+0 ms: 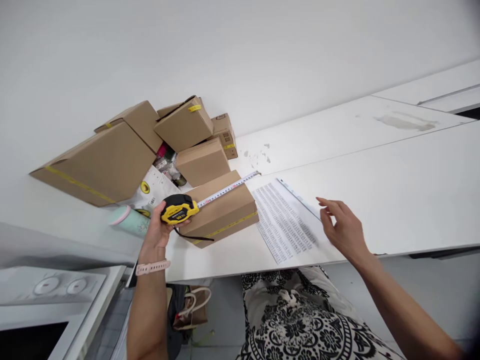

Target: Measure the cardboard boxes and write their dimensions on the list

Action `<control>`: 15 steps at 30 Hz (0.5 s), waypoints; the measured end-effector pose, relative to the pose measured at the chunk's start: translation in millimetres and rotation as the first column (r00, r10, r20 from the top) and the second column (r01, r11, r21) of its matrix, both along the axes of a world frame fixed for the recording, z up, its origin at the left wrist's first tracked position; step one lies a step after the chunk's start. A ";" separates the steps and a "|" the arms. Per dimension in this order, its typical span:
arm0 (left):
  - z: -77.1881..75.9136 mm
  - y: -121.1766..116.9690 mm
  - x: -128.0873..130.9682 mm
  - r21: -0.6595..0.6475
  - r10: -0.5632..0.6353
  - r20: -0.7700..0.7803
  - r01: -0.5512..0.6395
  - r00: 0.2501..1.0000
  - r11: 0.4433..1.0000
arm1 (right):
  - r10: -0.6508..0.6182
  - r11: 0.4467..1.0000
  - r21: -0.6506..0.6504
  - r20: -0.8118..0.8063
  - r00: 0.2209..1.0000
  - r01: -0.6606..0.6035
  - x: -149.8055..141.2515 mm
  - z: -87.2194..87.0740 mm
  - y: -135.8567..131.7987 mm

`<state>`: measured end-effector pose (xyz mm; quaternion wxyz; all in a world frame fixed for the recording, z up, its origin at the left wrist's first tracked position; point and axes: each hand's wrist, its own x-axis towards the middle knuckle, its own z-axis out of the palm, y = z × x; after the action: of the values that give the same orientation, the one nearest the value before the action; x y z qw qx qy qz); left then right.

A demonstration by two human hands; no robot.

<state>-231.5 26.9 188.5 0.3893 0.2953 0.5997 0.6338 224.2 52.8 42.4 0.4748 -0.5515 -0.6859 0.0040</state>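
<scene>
Left hand [159,230] gripping the yellow tape measure [179,210], fingers wrapped closed around its case, just off the near left corner of the cardboard box [221,210]; white blade [228,189] running out along the box's top left edge and overshooting the far corner, tip hanging past it above the table [393,195]; black wrist strap drooping from the case across the box's near face; pink watch band circling the left wrist; right hand [343,227] hovering over the table's near edge, fingers spread loose and half curled, holding nothing, just beside the printed sheet [283,220]; sheet lying flat between box and right hand, close to the box's right side; stack of boxes [150,145] crowding the wall behind and left, one large box tilting over a pale green bottle [129,220] lying on its side near the left hand; table stretching bare to the right beyond the right hand, leaving wide room there; little room on the left between bottle, stack and box
</scene>
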 end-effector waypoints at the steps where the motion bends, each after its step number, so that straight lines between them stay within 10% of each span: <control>1: 1.7 0.5 -6.9 -0.010 0.008 0.008 -0.008 1.000 1.000 | 0.026 1.000 -0.001 -0.005 1.000 -0.026 -5.8 2.0 1.5; 7: -2.4 3.6 -45.7 -0.052 -0.019 0.028 0.021 0.999 0.998 | 0.217 0.968 -0.103 -0.104 0.970 -0.228 -40.1 21.1 8.9; 15: -5.1 15.6 -69.7 -0.057 -0.078 0.042 0.080 0.996 0.995 | 0.494 0.775 -0.276 -0.295 0.818 -0.568 -100.2 44.5 40.3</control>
<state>-301.2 42.5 183.4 0.4344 0.2944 0.5979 0.6059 123.9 93.1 87.0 0.4159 -0.4063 -0.7489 0.3180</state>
